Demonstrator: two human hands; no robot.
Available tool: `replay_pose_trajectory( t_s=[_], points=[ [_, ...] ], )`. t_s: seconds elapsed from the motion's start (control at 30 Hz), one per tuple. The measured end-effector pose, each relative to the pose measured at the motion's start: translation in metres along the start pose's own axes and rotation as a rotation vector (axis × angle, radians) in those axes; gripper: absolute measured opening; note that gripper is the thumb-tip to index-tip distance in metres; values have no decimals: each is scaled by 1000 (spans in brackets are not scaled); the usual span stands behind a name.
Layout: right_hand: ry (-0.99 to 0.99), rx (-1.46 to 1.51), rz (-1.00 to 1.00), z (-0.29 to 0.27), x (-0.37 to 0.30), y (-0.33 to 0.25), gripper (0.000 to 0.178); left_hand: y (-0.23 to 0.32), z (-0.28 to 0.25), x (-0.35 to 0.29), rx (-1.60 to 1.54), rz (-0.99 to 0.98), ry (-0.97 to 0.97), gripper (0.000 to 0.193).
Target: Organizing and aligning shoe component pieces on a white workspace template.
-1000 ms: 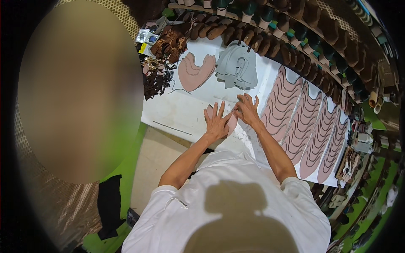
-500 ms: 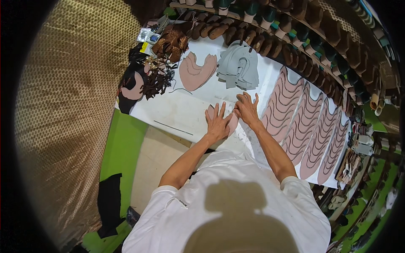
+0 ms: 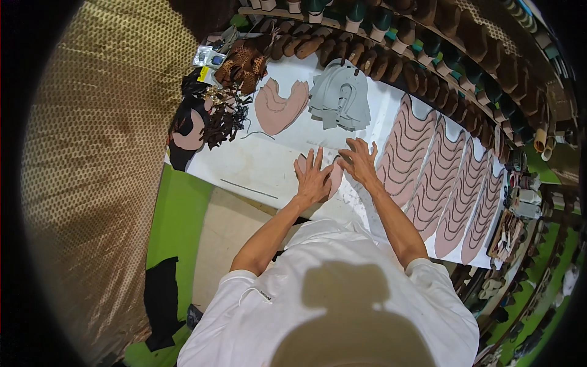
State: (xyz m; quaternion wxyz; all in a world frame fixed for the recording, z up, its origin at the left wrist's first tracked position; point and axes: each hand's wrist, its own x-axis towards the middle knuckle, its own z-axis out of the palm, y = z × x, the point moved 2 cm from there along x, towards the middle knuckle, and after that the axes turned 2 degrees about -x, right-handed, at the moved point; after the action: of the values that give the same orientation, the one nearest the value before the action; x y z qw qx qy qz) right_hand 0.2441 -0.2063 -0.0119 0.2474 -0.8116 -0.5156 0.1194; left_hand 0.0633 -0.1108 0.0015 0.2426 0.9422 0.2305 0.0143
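Note:
A pink curved cut piece [image 3: 336,177] lies on the white table near its front edge, partly covered by my hands. My left hand [image 3: 313,183] rests flat on it with the fingers spread, and a bit of pink shows beside the fingertips. At the piece's far right end is my right hand [image 3: 361,165], its thumb and forefinger at the edge, slightly apart, while the other fingers stretch away. Beyond the hands sit a stack of pink U-shaped pieces [image 3: 276,119] and a pile of grey curved pieces [image 3: 330,110].
Rows of overlapping pink pieces [image 3: 422,183] cover the table's right side. Brown shoe forms [image 3: 379,64] line the back, with shelves of shoes above. Dark straps [image 3: 226,122] and patterned brown pieces [image 3: 241,66] heap at the left. A thin dark strip [image 3: 249,188] lies near the front edge.
My right thumb and forefinger have spread a little apart at the pink piece's edge. The left hand stays on the piece; the view has shifted slightly.

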Motion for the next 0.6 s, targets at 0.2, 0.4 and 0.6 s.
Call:
replay_pose_trajectory(
  t_s=[0.2, 0.4, 0.6],
  points=[
    [50, -67, -15, 2, 0, -7, 29, 0, 1, 4, -1, 12, 50, 43],
    [35, -64, -51, -2, 4, -8, 17, 1, 2, 7, 35, -23, 10, 51],
    [-6, 36, -70, -5, 6, -5, 14, -1, 1, 8, 51, -31, -18, 50]
  ],
)
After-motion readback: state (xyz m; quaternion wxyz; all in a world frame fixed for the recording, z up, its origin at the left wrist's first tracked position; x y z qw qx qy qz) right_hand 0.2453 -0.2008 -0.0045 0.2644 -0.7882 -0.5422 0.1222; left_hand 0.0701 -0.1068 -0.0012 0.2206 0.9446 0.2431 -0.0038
